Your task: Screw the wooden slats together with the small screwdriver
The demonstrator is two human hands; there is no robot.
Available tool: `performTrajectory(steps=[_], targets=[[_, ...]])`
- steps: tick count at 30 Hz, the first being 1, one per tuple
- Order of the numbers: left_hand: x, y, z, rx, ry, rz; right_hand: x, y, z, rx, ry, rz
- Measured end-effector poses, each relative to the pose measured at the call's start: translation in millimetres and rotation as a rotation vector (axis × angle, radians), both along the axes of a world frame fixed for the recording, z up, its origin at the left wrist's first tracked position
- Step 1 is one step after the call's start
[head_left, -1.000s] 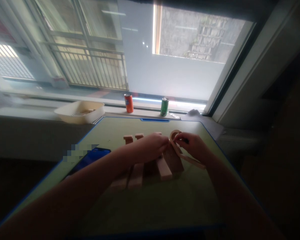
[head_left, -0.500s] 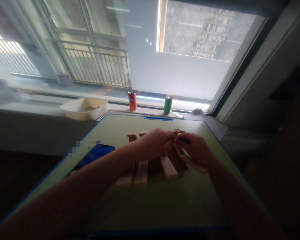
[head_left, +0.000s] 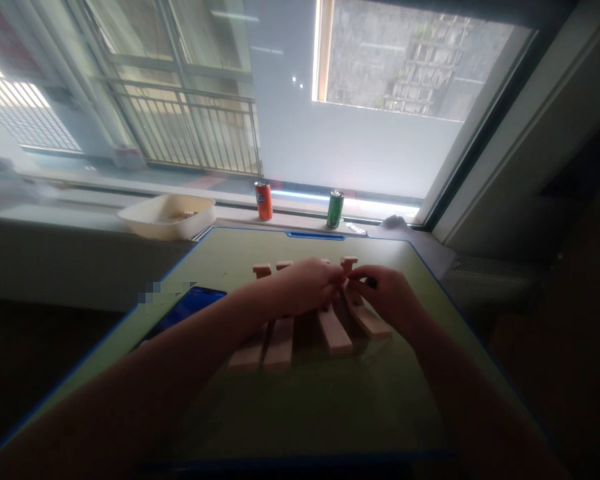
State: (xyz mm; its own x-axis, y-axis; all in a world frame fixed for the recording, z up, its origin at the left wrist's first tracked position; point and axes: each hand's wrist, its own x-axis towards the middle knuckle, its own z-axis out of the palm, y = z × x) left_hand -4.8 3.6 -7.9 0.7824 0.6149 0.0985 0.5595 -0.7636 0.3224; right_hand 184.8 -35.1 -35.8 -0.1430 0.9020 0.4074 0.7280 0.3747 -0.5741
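Mid counter point(head_left: 330, 413) | my right hand point(head_left: 390, 297) fingers pinch the end block point(head_left: 367, 321) | left hand point(head_left: 305, 287) fingers curled, grip unclear | lining up blocks point(head_left: 280, 343); go gently

A row of wooden blocks point(head_left: 279, 343) lies mid-table point(head_left: 330, 400), partly under the left hand point(head_left: 305, 287), with the right hand point(head_left: 387, 297) just right of it. A phone point(head_left: 190, 307) lies on the table's left. On the sill behind, a basket point(head_left: 167, 217) sits left of two cans point(head_left: 263, 201).
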Motion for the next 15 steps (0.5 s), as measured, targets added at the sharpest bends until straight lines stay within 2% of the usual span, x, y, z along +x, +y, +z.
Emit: performTrajectory(steps=[9,15], targets=[[0.4,-0.4,0.9,0.020,0.000,0.029,-7.1,3.9,-10.4,0.051,0.045,0.062],[0.0,-1.2,0.5,0.036,0.018,-0.019,-3.0,8.6,-14.7,0.060,0.053,0.038]])
